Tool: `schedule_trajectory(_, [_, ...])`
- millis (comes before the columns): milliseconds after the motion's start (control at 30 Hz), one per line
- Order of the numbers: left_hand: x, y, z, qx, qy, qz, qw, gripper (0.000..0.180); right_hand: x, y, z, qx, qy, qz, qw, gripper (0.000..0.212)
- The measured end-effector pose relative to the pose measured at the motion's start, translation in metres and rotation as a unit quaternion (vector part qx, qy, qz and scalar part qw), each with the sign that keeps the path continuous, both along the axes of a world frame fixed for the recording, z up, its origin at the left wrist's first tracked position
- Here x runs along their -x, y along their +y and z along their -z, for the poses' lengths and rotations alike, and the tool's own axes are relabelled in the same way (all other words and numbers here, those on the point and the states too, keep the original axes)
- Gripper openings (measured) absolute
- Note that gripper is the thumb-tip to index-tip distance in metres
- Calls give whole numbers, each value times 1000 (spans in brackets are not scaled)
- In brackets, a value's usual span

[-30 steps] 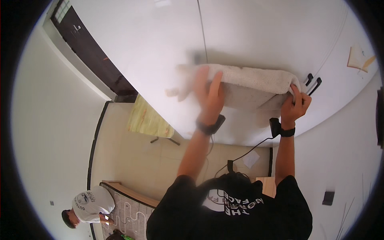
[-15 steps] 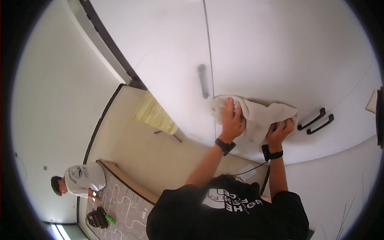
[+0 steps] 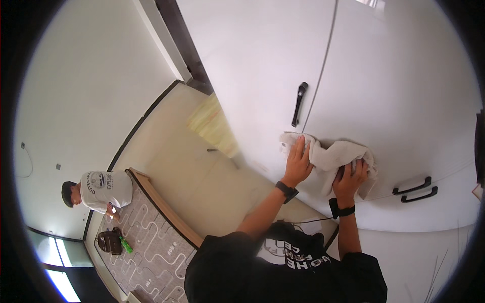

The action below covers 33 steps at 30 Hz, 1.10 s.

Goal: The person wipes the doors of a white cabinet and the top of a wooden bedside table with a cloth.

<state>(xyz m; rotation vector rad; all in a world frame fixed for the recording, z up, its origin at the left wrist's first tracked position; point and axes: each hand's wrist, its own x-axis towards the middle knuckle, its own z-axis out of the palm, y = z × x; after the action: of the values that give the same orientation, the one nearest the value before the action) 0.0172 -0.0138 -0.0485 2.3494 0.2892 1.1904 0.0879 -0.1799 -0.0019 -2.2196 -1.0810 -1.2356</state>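
Note:
A bunched off-white towel (image 3: 338, 154) lies pressed against the glossy white cabinet door (image 3: 389, 86), its left end across the seam between two doors. My left hand (image 3: 298, 164) bears on that left end, fingers close together over the cloth; its thumb is hidden. Farther right, my right hand (image 3: 350, 179) curls over the towel's thicker folds, with a dark patch beneath the fingers that I cannot make out. Just above the left fingertips is an upright black handle (image 3: 299, 104). Two black handles (image 3: 415, 190) sit right of the towel, apart from it.
A person (image 3: 103, 192) in a white shirt sits at the left on a patterned mattress (image 3: 161, 242), near a brown bag (image 3: 109, 242) and a green object (image 3: 126, 246). A yellowish board-like piece (image 3: 212, 123) stands past the cabinet's edge. A dark cable (image 3: 313, 220) runs from my right wrist.
The towel has moved left under both hands, over the door seam and away from the paired handles. My view has turned, so the cabinet appears tilted differently.

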Motion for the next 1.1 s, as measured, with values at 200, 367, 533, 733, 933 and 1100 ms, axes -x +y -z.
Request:
schedule_trajectory(200, [13,33,27,131,-14,34,991,62,13,26,33,76,44,-24,996,42])
schedule_trajectory(367, [22,87,25,226,-40,42,972,59,27,62,59,120,92,-53,987,42])
schedule_trajectory(533, [37,145,-6,162,-23,29,986,58,37,104,84,180,65,-22,981,38])
schedule_trajectory(733, [54,204,-49,-8,53,-30,998,57,60,152,65,154,118,-24,981,42])
schedule_trajectory(933, [57,240,-108,-11,-54,10,998,61,78,210,7,94,143,4,985,38])
schedule_trajectory(1100, [43,252,-130,92,-211,139,963,60,83,235,-40,1,142,7,990,31])
